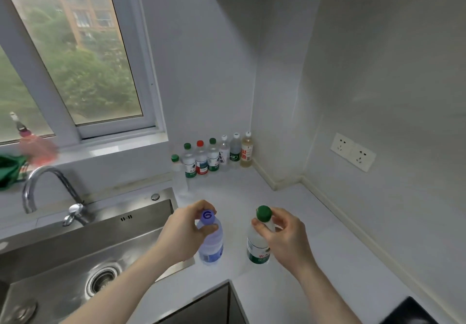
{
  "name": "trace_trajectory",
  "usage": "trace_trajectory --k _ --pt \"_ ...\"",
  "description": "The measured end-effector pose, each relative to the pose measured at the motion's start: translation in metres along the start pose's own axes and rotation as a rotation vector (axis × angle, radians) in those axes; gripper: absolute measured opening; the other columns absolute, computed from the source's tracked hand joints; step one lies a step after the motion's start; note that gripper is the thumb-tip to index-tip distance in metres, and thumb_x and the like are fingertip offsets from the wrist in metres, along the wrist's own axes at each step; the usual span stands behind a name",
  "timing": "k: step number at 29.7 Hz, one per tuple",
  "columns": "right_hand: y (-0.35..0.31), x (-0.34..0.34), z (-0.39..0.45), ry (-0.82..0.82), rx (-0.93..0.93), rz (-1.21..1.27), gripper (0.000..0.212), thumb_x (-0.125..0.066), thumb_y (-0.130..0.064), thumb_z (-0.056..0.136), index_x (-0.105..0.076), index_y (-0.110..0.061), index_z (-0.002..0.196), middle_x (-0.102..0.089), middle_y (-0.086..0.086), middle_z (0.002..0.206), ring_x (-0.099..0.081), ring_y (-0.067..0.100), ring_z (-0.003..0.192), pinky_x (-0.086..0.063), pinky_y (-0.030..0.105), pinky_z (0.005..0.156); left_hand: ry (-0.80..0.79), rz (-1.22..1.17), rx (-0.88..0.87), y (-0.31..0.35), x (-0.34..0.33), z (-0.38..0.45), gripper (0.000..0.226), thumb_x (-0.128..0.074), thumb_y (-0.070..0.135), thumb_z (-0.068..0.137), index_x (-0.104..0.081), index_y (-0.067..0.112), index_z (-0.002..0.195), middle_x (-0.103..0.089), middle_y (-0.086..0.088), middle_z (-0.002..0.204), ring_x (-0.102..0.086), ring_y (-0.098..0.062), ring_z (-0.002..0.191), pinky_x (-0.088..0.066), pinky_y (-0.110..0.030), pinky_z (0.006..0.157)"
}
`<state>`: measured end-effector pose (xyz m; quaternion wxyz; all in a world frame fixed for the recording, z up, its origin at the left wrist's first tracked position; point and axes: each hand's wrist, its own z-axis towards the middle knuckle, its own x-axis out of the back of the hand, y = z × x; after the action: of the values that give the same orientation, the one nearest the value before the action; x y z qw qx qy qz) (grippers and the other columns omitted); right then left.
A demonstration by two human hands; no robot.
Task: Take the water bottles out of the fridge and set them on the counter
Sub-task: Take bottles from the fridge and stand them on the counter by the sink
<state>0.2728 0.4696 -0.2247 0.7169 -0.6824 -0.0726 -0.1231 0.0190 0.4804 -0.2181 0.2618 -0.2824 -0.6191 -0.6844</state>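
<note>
Tabletop (290, 293): white, beneath both our hands; the two held bottles stand on or just above it, contact hidden.

Row of seven bottles (213, 157): upright, well beyond our fingers, against the far wall.

Blue-capped bottle (211, 244): directly below our left hand (185, 233); long axis near vertical, cap up; fingers curled round the neck.

Green-capped bottle (257, 248): directly below our right hand (285, 235); axis near vertical, cap up; fingers pinch the neck under the cap.

Judgement: each hand serves its own bottle; release looks next.

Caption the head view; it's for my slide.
Two hands hold a blue-capped clear plastic bottle and a green-capped clear plastic bottle over the white counter.
</note>
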Motion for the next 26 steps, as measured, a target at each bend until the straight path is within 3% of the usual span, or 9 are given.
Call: trace_trajectory --k 4,8,14,19,26 --pt "0.003 -0.014 0.036 -0.015 0.010 -0.027 0.014 -0.087 -0.030 0.083 -0.077 -0.033 0.093 -0.076 -0.020 0.095 -0.068 -0.002 0.095 -0.052 0.013 0.078 -0.007 0.036 0.003 -0.009 0.004 0.035 0.024 -0.079 0.031 0.087 -0.063 0.038 0.103 -0.070 0.024 0.102 -0.066 -0.003 0.097 -0.057 -0.035 0.087" --pt "0.009 -0.029 0.073 -0.017 -0.011 -0.070 0.017 -0.086 -0.036 0.083 -0.076 -0.037 0.096 -0.074 -0.028 0.095 -0.065 -0.008 0.098 -0.048 0.010 0.075 -0.040 0.058 -0.014 -0.023 0.009 0.076 0.026 -0.080 0.037 0.087 -0.061 0.039 0.105 -0.069 0.022 0.105 -0.067 -0.007 0.097 -0.059 -0.034 0.084" --pt "0.014 -0.057 0.128 0.002 -0.023 -0.126 0.020 -0.085 -0.037 0.083 -0.075 -0.035 0.101 -0.072 -0.021 0.105 -0.062 -0.004 0.104 -0.047 0.014 0.078 -0.052 0.185 -0.054 -0.047 0.017 0.136 0.028 -0.078 0.041 0.087 -0.060 0.037 0.108 -0.068 0.016 0.106 -0.061 -0.014 0.095 -0.057 -0.035 0.082" --pt "0.032 -0.089 0.175 0.017 -0.042 -0.198 0.020 -0.084 -0.035 0.085 -0.075 -0.034 0.102 -0.063 -0.020 0.115 -0.059 0.000 0.108 -0.052 0.026 0.086 -0.078 0.270 -0.062 -0.077 0.021 0.186 0.032 -0.077 0.045 0.087 -0.061 0.034 0.112 -0.067 0.014 0.105 -0.055 -0.015 0.097 -0.055 -0.036 0.081" --pt "0.062 -0.122 0.216 0.006 -0.082 -0.240 0.024 -0.085 -0.026 0.085 -0.077 -0.026 0.108 -0.067 -0.014 0.109 -0.062 0.006 0.107 -0.044 0.019 0.087 -0.176 0.319 -0.045 -0.116 0.009 0.242 0.034 -0.078 0.032 0.089 -0.061 0.023 0.116 -0.068 0.000 0.111 -0.062 -0.026 0.096 -0.056 -0.038 0.083"
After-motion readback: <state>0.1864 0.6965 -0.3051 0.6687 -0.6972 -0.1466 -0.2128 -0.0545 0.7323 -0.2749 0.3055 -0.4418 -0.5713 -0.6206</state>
